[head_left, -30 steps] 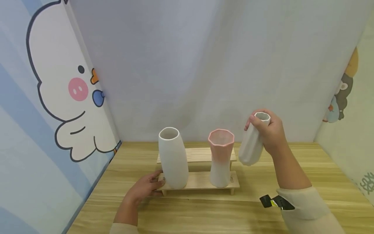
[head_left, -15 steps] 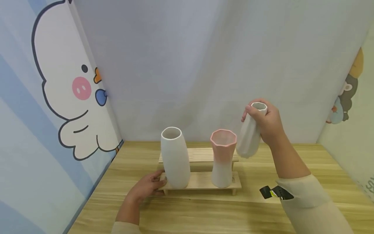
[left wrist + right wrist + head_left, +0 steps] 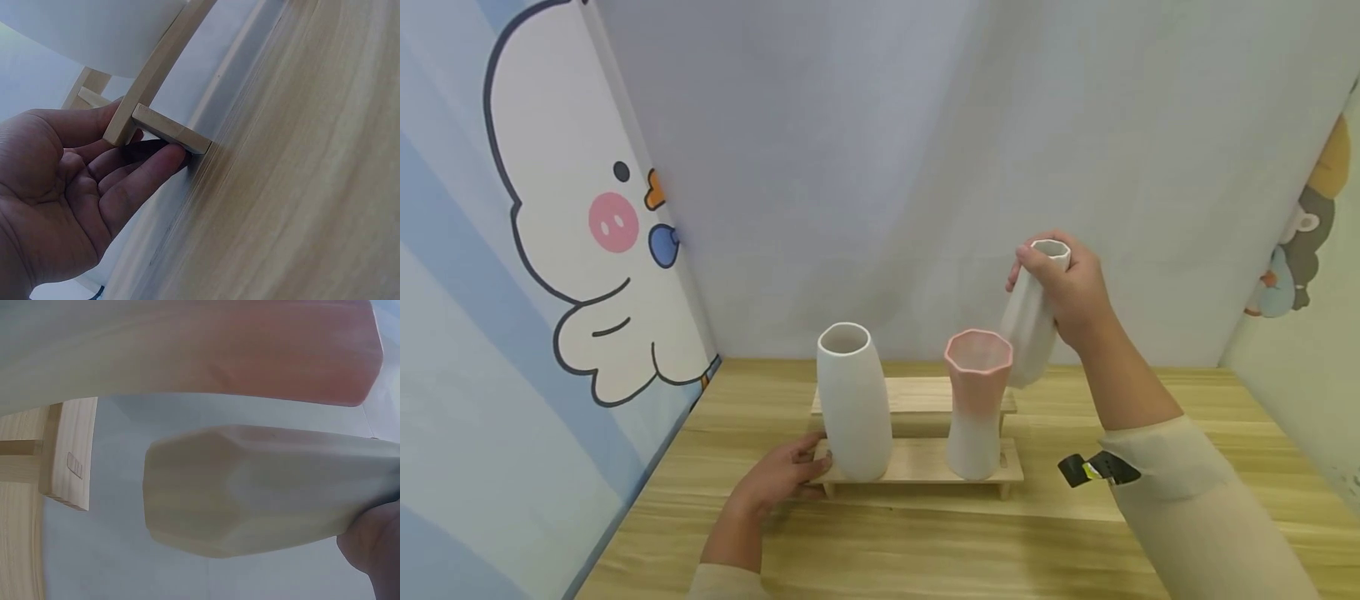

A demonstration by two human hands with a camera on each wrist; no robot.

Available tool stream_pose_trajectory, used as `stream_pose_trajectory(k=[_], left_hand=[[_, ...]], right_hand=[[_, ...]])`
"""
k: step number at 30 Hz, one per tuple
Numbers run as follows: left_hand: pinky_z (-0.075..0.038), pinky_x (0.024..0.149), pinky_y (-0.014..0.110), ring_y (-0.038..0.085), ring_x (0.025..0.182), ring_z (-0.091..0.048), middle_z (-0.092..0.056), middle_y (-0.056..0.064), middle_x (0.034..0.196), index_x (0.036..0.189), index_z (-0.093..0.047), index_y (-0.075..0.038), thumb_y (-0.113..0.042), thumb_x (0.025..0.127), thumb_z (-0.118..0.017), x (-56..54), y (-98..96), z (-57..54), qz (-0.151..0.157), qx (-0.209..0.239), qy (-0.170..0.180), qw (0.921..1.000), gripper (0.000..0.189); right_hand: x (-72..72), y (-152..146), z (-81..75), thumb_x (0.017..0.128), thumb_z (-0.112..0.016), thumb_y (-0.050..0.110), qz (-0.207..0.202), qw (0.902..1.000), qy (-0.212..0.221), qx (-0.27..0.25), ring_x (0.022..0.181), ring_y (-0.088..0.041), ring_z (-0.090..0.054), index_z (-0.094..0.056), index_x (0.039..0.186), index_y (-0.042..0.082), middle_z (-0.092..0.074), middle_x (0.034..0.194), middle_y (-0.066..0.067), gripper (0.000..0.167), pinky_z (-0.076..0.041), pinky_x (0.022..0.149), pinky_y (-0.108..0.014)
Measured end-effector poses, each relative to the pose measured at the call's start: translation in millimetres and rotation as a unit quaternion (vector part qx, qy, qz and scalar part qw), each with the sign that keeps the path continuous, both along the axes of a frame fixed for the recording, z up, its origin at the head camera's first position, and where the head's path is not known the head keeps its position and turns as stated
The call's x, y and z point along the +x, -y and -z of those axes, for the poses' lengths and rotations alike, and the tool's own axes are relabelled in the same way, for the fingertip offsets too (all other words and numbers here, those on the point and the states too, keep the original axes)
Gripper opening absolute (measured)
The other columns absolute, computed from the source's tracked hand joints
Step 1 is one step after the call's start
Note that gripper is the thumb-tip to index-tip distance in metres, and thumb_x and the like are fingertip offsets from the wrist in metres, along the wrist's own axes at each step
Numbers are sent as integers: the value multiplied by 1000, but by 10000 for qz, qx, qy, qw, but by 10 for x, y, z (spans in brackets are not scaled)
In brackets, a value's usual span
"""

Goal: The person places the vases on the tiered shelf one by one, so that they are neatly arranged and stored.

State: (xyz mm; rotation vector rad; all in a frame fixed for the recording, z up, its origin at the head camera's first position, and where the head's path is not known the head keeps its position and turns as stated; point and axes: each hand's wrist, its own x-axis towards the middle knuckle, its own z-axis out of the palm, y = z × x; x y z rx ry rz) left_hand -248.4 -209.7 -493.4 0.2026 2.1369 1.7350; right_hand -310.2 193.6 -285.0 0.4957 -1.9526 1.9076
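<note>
My right hand (image 3: 1070, 292) grips a white faceted vase (image 3: 1028, 321) by its neck. It is held in the air, slightly tilted, and its base is partly hidden behind a pink-and-white vase (image 3: 976, 417). That vase stands on the lower front step of a two-step wooden stand (image 3: 917, 458), with a tall white vase (image 3: 856, 408) at the step's left end. At the stand's left end, my left hand (image 3: 781, 475) holds the step, thumb on top and fingers underneath by the leg (image 3: 172, 128). Seen from the right wrist, the faceted vase (image 3: 250, 494) hangs beyond the step's end.
The stand's back step (image 3: 917, 396) is higher and runs behind the two standing vases. Beneath lies a wood-grain table (image 3: 925, 550). A pale cloth backdrop (image 3: 865, 167) closes off the rear, with cartoon-printed panels at the left (image 3: 550, 208) and right (image 3: 1285, 333).
My right hand has raised the faceted vase and moved it left, so it now overlaps the back of the pink-and-white vase. The left hand keeps its hold on the stand.
</note>
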Motion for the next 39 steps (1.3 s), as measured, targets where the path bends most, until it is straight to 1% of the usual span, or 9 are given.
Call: stream_pose_trajectory(k=[4,8,11,17,22,27,31,35,39], left_hand=[[-61,84,44,43,138,-38,-25,29,157,149,-42,-9,-26,95,-66,-3,0,-9,-1,22,-15,10000,61],[-61,84,44,44,139,-36,-24,30,156,149,-41,-8,-25,95,-66,0,-2,-22,-48,1,-18,10000,62],[-61,84,44,45,140,-33,-23,30,156,150,-40,-8,-25,95,-67,4,-5,-27,-102,-14,0,9999,64],[-60,85,44,45,139,-35,-24,31,156,150,-39,-7,-25,95,-66,13,-4,-36,-105,-11,36,9999,64],[-61,84,43,45,138,-38,-28,31,155,149,-41,-6,-25,95,-67,22,-6,-39,-123,-69,10,9999,63],[-61,84,44,44,136,-42,-31,30,154,149,-41,-6,-24,95,-66,23,-4,-33,-106,-50,-3,9999,62],[-61,84,43,43,135,-43,-32,29,154,149,-41,-6,-26,95,-66,23,-2,-36,-110,-45,4,9999,63],[-61,84,43,43,135,-43,-31,30,154,149,-41,-8,-30,93,-68,29,-8,-49,-147,-70,2,9999,66],[-61,84,44,42,132,-47,-32,30,153,149,-41,-8,-31,93,-69,31,-13,-56,-142,-61,13,9999,67]], right_hand=[[-46,53,-28,91,-71,29,-67,10000,25,25,68,-25,-67,-59,94,6,-68,72,-4,26,-56,58,-32],[-86,124,-48,91,-72,26,-220,9998,-3,-38,66,-22,-67,-59,93,6,-68,71,-4,24,-57,58,-31],[-112,178,-61,91,-72,24,-338,9994,-19,-97,65,-22,-67,-59,92,5,-67,70,-4,23,-56,57,-31],[-147,274,-77,90,-71,23,-504,9986,78,-153,65,-22,-66,-59,91,5,-66,70,-5,22,-55,56,-31],[-151,343,-77,91,-70,23,-643,9979,25,-50,66,-21,-66,-59,89,6,-66,71,-4,21,-56,56,-31],[-175,388,-44,91,-69,22,-773,9970,40,-83,66,-21,-66,-58,89,6,-66,71,-4,19,-56,56,-31],[-207,426,1,92,-69,22,-893,9959,87,-80,66,-21,-66,-59,90,6,-66,72,-5,19,-55,55,-31],[-234,455,51,92,-68,26,-814,9965,66,169,68,-21,-66,-59,90,6,-66,73,-5,22,-56,56,-32],[-242,470,102,93,-67,29,-713,9967,46,378,69,-22,-65,-59,90,6,-66,73,-5,24,-56,56,-32]])
